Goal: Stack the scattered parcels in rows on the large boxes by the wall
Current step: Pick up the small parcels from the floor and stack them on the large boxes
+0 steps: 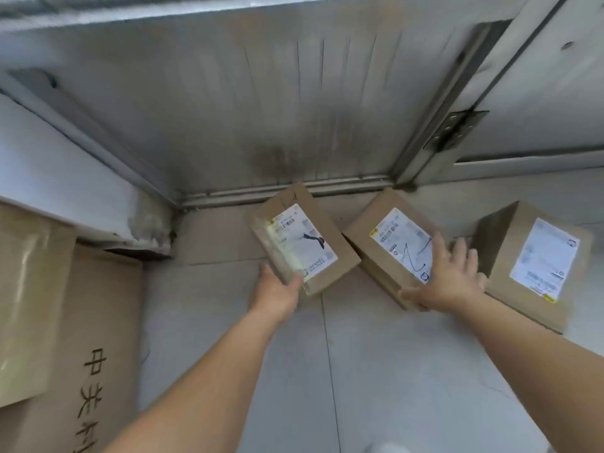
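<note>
Three brown cardboard parcels with white labels lie on the tiled floor by the wall. My left hand (pixel 277 287) grips the near corner of the left parcel (pixel 302 237), which is tilted up. Spread over the middle parcel (pixel 390 243), my right hand (pixel 449 273) has straight fingers on its top and the thumb at its near edge. The right parcel (pixel 536 259) stands apart, untouched. Large brown boxes (pixel 98 338) with printed characters sit at the left edge, next to a taller box (pixel 26 289).
A grey metal wall panel (pixel 294 109) rises behind the parcels, with a rail along its base. A door frame with a hinge (pixel 457 129) stands at the right. Pale floor tiles (pixel 376 371) spread below my arms.
</note>
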Demonstrator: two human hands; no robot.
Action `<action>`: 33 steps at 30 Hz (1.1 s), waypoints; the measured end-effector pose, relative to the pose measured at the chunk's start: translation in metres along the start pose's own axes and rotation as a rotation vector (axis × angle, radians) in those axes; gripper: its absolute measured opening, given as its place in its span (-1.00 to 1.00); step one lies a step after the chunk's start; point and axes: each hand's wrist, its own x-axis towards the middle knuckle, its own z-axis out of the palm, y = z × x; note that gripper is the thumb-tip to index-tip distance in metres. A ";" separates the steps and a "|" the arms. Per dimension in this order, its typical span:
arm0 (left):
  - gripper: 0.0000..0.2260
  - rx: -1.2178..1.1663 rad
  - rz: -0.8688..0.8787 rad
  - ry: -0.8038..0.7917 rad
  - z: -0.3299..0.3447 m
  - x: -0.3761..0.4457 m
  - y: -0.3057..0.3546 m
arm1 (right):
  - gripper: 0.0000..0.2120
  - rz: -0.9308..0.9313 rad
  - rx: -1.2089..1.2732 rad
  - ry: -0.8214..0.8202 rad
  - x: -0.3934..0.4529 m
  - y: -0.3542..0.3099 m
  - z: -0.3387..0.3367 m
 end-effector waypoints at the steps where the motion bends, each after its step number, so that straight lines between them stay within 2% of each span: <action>1: -0.42 -0.031 0.003 0.012 0.001 0.009 0.000 | 0.22 -0.014 -0.007 0.019 0.007 0.000 0.001; 4: -0.35 -0.133 0.024 0.020 0.002 0.033 -0.003 | 0.19 -0.036 0.040 0.119 0.024 -0.006 0.002; 6: -0.38 -0.189 0.049 -0.006 0.002 0.044 -0.006 | 0.21 -0.009 0.117 0.150 0.033 -0.016 0.001; 9: -0.43 -0.251 0.056 -0.080 0.000 0.055 -0.011 | 0.23 0.006 0.182 0.125 0.036 -0.031 0.004; 13: -0.45 -0.267 0.046 -0.174 -0.007 0.060 -0.012 | 0.19 -0.068 0.200 0.111 0.024 -0.046 0.019; 15: -0.50 -0.292 0.031 -0.176 -0.013 0.062 -0.016 | 0.15 -0.071 0.314 0.112 0.023 -0.049 0.023; 19: -0.53 -0.388 -0.066 -0.188 -0.016 0.059 -0.028 | -0.15 0.026 0.735 0.025 0.030 -0.044 0.027; 24: -0.46 -0.495 -0.135 -0.178 -0.010 0.041 -0.040 | -0.53 0.020 0.876 -0.024 0.009 -0.043 0.031; 29: -0.51 -0.523 -0.088 -0.123 -0.032 0.002 -0.043 | -0.66 0.032 0.940 -0.050 -0.040 -0.038 0.017; 32: -0.62 -0.531 -0.053 -0.073 -0.054 -0.037 -0.038 | -0.63 0.054 1.014 -0.059 -0.086 -0.039 -0.002; 33: -0.59 -0.533 -0.047 -0.056 -0.062 -0.051 -0.037 | -0.62 0.062 1.039 -0.067 -0.103 -0.040 -0.010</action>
